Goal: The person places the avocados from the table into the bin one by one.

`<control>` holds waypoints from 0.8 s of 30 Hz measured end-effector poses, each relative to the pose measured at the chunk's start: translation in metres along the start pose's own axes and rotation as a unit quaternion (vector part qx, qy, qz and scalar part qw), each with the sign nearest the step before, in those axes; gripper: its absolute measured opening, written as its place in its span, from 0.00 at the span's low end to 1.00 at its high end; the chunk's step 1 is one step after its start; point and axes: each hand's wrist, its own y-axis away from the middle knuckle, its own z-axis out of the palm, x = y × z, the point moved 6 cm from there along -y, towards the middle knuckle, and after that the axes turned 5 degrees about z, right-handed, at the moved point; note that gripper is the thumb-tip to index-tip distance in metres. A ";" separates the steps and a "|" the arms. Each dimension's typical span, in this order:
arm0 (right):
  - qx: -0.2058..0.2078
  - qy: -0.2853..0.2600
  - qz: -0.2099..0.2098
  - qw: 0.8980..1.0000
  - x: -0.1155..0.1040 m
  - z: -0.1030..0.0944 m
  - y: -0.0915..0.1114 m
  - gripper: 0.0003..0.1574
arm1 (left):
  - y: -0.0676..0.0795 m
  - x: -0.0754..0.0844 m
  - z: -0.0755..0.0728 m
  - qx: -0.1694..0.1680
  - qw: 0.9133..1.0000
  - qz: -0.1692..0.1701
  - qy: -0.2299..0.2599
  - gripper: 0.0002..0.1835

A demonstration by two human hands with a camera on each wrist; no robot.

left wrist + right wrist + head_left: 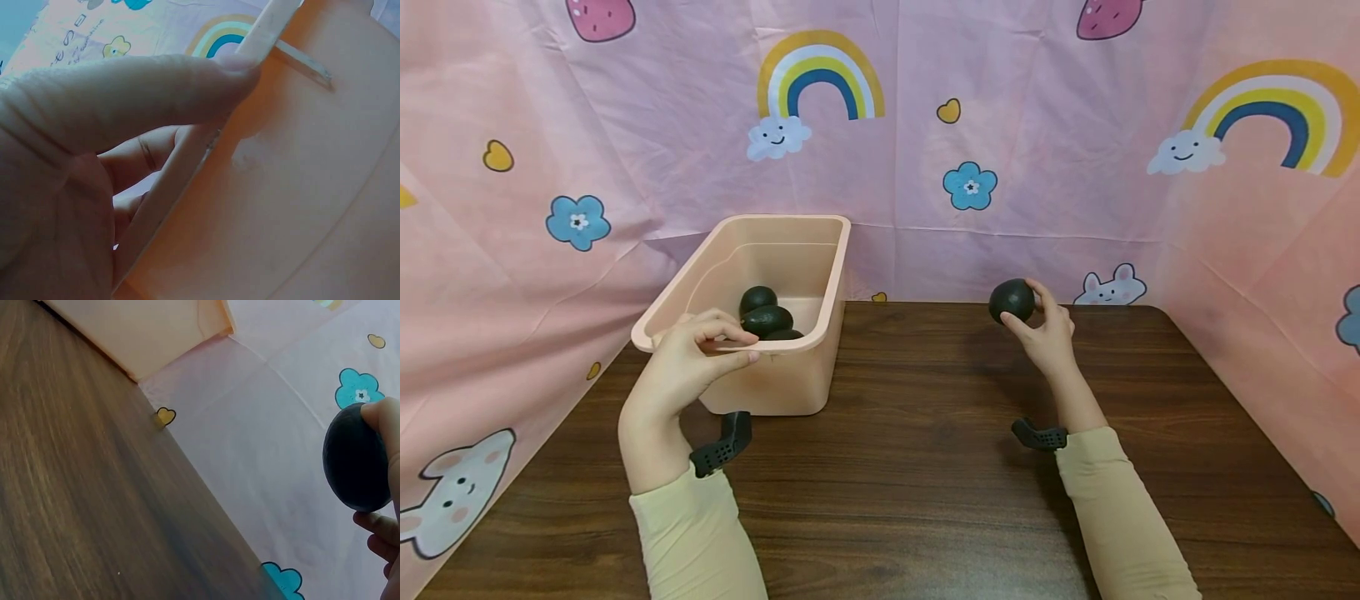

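A dark green avocado point(1011, 301) is pinched between the thumb and fingers of my right hand point(1047, 332), held up above the back right of the table. In the right wrist view the same avocado point(356, 459) shows upright, its thumb side at the top. My left hand point(681, 362) grips the near rim of a peach plastic bin point(838, 333), thumb outside and fingers over the inner side. The left wrist view shows the thumb point(156, 87) pressed along that rim point(181, 169). Inside the bin lie several avocados point(766, 320), the nearest partly hidden by the rim.
The bin stands at the back left of a dark wood table point(925, 467). A pink printed cloth point(895, 150) hangs behind the table and along both sides. Each wrist carries a black camera mount point(722, 446).
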 end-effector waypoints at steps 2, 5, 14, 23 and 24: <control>0.000 -0.001 0.000 1.000 -0.002 0.000 0.000 0.44 | 0.000 0.000 0.000 0.000 1.000 0.001 -0.002 0.08; 0.001 -0.001 -0.006 1.000 -0.007 -0.001 0.001 0.44 | 0.000 0.001 0.000 -0.001 1.000 0.001 -0.001 0.08; 0.015 0.001 -0.042 0.999 -0.023 -0.005 0.001 0.43 | 0.000 0.000 0.000 -0.002 1.000 -0.005 0.003 0.08; 0.016 0.000 -0.052 0.999 -0.037 -0.007 0.003 0.43 | -0.001 0.002 0.000 -0.003 1.000 0.002 -0.001 0.08; 0.016 0.000 -0.051 0.999 -0.039 -0.008 0.004 0.43 | -0.001 0.002 -0.001 -0.003 1.000 0.002 -0.001 0.08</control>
